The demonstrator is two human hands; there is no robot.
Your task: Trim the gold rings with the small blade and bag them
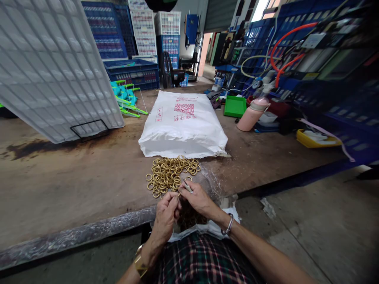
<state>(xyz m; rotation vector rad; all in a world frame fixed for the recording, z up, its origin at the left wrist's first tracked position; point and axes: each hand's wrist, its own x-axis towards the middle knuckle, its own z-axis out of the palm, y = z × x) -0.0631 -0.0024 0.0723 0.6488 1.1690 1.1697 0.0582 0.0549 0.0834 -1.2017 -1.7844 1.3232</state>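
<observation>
Brown worktop (118, 173): brass-coloured rings (167, 175) piled before white sack (183, 126); just nearer, right hand (197, 199) has fingers closed on small pointed tool (187, 187), left hand (168, 213) pinches, fingertips together, object unclear.

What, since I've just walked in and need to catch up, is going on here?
A person works with both hands at a brown tabletop. The right hand holds a small pointed metal tool; the left hand is pinched close by, its grip too small to make out. Loose gold-coloured rings lie piled just beyond, before a white sack with red print.
</observation>
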